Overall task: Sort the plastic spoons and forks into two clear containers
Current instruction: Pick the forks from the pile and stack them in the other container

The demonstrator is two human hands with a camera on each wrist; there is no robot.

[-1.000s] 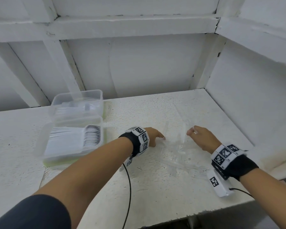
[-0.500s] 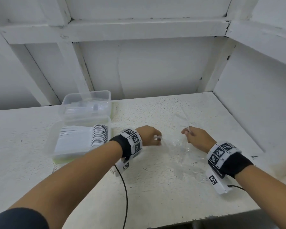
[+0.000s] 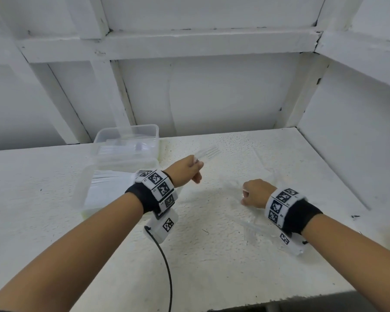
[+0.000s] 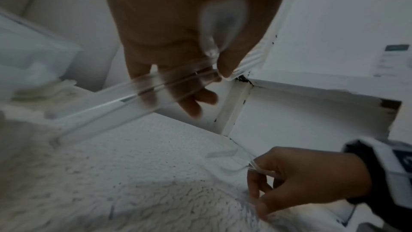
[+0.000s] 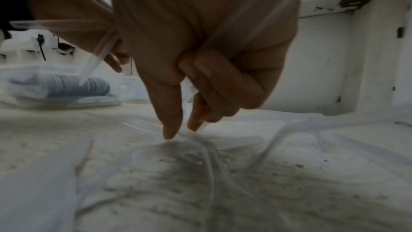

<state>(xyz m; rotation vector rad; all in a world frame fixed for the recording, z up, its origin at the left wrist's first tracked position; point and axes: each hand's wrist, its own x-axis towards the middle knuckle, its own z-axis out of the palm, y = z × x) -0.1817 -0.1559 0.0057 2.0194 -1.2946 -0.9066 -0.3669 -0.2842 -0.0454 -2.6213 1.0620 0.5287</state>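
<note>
Forks (image 3: 208, 152) pinched in left hand (image 3: 186, 171) risking slipping; right hand (image 3: 256, 193) pinching clear cutlery (image 5: 209, 149) off surface (image 3: 212, 255).

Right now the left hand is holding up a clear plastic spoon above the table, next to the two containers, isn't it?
Not quite: the left hand holds a clear plastic fork, not a spoon. The head view shows its tines. The rest is right: it is above the table, next to the two containers.
</note>
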